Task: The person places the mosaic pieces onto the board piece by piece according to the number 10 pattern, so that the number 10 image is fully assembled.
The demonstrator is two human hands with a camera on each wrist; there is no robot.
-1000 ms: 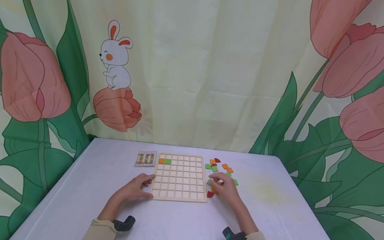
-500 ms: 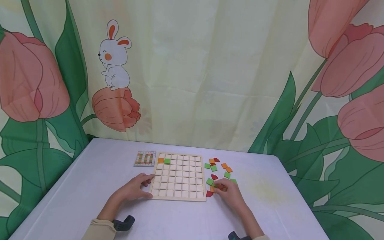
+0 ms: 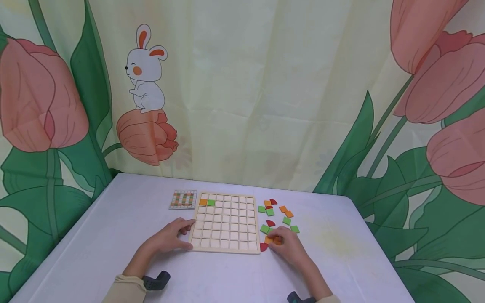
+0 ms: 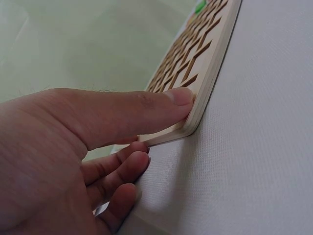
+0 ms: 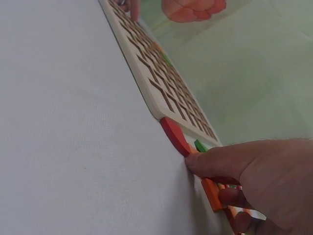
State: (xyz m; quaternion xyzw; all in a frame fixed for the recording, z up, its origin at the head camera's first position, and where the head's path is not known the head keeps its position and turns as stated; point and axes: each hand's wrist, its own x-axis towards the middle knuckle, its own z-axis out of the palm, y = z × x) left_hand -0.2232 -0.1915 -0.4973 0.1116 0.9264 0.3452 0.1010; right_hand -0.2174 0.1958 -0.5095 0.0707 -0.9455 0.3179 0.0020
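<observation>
right hand (image 3: 291,248) has shifted toward the near right corner of the grid board (image 3: 225,251) over the last second, baring a mid-pile red quarter-circle (image 3: 270,223) right of the board; near red quarter-circle (image 3: 264,247) has slid slightly nearer too. left hand (image 3: 170,236) hasn't budged.

right fingers: bent over the loose pieces, thumb tip at the front orange square tile (image 3: 268,239), just right of the board. can't tell if anything is actually pinched. second orange tile (image 5: 211,195) sits by the fingers, farther right of the board. left hand: thumb laid on the board's near left corner, other fingers loosely bent at its left edge; reads as bracing, not clamping.

board: flat on the table, seated orange square (image 3: 203,202) and seated green square (image 3: 211,203) near its far left corner. printed pattern card (image 3: 183,200) just left of that corner.

step looks like singling out one piece. best way: take one tile by opposite edges, lift straight up, don't drag it over neighbours. near red quarter-circle looks to touch the board's edge, so a thumb push could jam it there; ease it clear first. keep the left brace light so the board doesn't skew.
</observation>
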